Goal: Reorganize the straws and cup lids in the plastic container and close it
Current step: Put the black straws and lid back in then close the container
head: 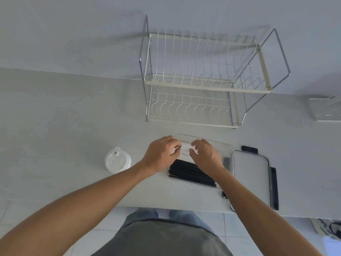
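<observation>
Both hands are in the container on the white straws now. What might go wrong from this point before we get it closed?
1. The left hand and right hand pinch the white straws right above the black straws; shifting them may scatter or mix the rows.
2. The cup lids sit outside the plastic container, easily forgotten.
3. The container lid lies near the counter edge; the right forearm might knock it off.

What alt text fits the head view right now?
Both hands, left hand and right hand, handle white straws over an open clear container holding black straws. Its lid lies right; stacked cup lids sit left.
</observation>
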